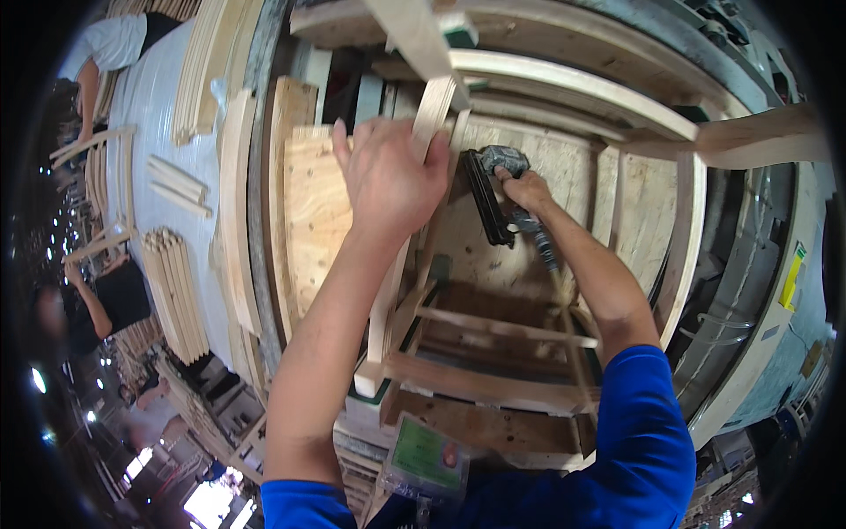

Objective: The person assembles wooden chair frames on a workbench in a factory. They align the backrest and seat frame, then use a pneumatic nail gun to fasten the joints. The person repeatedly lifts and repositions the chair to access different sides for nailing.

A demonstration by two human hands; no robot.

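My left hand (388, 172) lies over a pale wooden rail (434, 110) of a chair-like frame, with the thumb on one side and the fingers on the other. My right hand (522, 187) is wrapped round the handle of a black and grey nail gun (490, 189). An air hose (548, 251) trails from the tool toward me. The gun's nose lies close to the inner side of the frame; whether it touches the wood I cannot tell. Another long rail (573, 81) of the frame runs across the far side, meeting a broad wooden post (758, 141) at the right.
Beneath the frame is a wooden work jig (520, 256). On the left, a plastic-covered table (141, 167) carries stacked wooden strips (176, 286) and boards (238, 212). Two people (115, 44) work beyond it. A grey machine edge (749, 335) borders the right side.
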